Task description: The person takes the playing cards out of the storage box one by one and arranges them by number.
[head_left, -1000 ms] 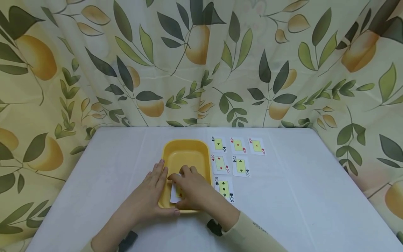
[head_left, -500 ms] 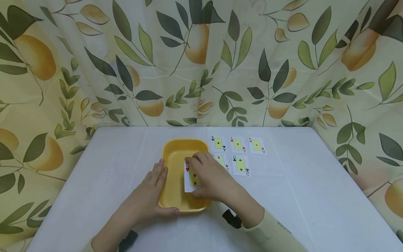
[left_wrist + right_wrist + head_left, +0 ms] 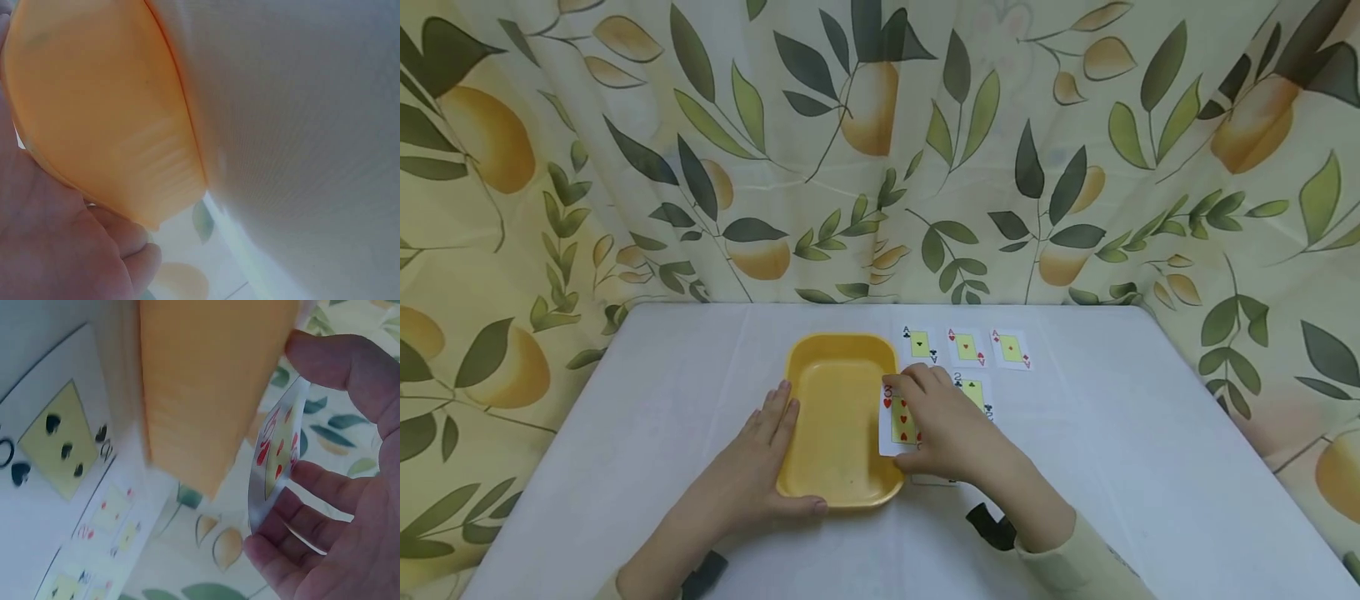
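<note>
My right hand pinches a playing card, the three of hearts, by its opposite edges, thumb on one side and fingertips on the other. The card overlaps the right rim of a yellow tray. In the right wrist view the held card bows slightly, beside the tray wall. My left hand lies along the tray's left side, fingers straight and thumb by the near edge. The left wrist view has this hand against the tray's outer wall.
Face-up right of the tray lie the ace of clubs, ace of hearts and ace of diamonds. Below them is the two of clubs. The three of spades is mostly behind my right hand in the head view.
My right hand has lifted the three of hearts from inside the tray and carried it rightward to the rim. The left hand stays at the tray's left side.
</note>
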Demonstrator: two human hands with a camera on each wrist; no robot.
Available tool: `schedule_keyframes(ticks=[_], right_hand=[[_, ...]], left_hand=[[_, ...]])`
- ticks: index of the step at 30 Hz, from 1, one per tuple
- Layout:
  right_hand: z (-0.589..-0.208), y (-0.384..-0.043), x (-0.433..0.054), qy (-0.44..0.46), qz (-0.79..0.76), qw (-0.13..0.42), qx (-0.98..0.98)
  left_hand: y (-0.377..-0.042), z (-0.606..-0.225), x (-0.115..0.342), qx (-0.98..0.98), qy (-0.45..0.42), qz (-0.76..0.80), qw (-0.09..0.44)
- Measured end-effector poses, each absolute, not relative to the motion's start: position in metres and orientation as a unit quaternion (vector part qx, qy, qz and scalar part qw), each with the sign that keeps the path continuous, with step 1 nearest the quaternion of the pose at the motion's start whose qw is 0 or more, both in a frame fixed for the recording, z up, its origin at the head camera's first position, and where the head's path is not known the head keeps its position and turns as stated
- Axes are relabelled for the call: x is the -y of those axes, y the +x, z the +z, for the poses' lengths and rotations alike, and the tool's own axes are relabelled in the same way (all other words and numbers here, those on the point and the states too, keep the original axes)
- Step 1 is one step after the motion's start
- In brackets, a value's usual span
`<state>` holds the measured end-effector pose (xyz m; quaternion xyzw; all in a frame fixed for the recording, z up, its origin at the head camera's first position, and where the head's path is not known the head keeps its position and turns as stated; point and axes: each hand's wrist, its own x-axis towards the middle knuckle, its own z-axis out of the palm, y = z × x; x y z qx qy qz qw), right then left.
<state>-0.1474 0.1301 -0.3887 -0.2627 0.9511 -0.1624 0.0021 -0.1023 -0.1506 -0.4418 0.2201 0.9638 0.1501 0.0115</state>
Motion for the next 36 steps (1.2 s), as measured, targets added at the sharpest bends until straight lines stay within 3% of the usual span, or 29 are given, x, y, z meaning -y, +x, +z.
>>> schedule_keyframes(ticks=[8, 23, 36], right_hand=[[-0.398, -0.147, -0.159, -0.225, -0.138, 0.016, -0.964], [-0.43, -0.156, -0.203, -0.152, -0.117, 0.145, -0.971], [-0.432, -0.161, -0.213, -0.149, -0.109, 0.14, -0.973]], left_hand=[[-0.103, -0.442, 0.15, -0.965, 0.211, 0.151, 0.031], [-0.103, -0.443, 0.15, -0.965, 0.216, 0.147, 0.025], [-0.104, -0.443, 0.152, -0.964, 0.217, 0.149, 0.024]])
